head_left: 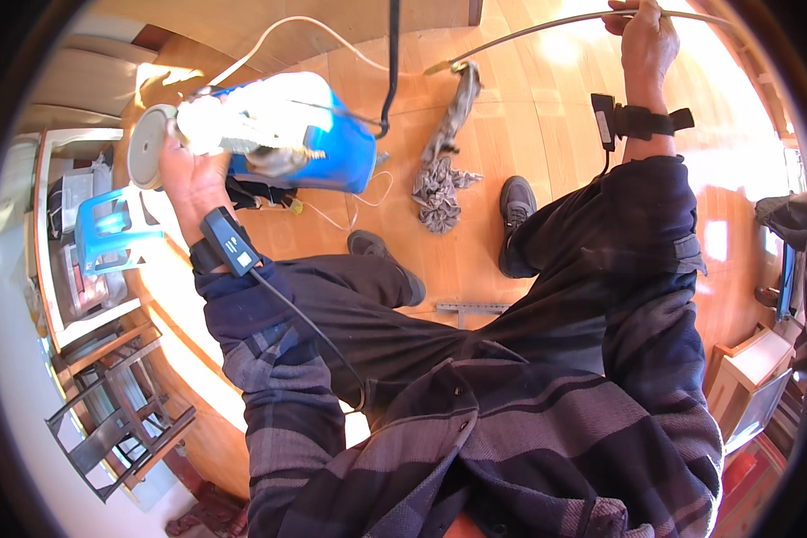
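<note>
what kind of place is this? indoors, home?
Probably a room in a home: a wooden plank floor lit by sun, a shelf unit of household odds, a dark metal rack, and a grey rag on the floor.

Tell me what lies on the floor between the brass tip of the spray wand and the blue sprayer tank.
Nothing visible lies between them. The wand tip ends right above the grey rag, which sits just right of the blue tank. A black hose hangs over the tank. The right hand grips the wand; the left hand holds the tank.

grey rag (441, 184) on wood floor (529, 117) | blue stool (108, 235) | dark chair (117, 421)
</note>
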Available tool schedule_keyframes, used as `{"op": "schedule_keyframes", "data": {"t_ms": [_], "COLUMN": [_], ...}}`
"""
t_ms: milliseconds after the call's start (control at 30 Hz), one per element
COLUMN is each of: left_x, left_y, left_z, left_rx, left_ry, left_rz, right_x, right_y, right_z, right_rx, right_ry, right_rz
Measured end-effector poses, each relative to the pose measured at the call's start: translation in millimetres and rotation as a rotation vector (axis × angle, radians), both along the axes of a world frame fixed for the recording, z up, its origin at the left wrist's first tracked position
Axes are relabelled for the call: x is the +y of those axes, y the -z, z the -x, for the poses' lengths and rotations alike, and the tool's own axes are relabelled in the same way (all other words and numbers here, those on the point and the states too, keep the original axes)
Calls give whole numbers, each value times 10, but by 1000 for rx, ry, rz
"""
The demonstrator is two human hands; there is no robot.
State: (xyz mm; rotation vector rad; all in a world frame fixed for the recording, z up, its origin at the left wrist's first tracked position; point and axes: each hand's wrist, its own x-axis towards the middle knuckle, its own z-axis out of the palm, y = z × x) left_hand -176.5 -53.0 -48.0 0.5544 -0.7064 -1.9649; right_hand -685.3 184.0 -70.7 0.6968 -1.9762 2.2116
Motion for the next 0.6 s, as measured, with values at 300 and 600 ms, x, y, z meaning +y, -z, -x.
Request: {"op": "schedule_keyframes", "data": {"t_ms": [300, 600], "left_x": [105, 280], "left_y": [456, 645], "left_z": [-420, -492], "left_rx": [-121, -251], "left_ry": [275, 271], "left_rz": [-96, -284], "right_x": [192, 291], "right_y": [-421, -762], "right_z": [-48, -195], "right_rx": [221, 413], "right_ry": [385, 298], "right_rz": [6, -297]}}
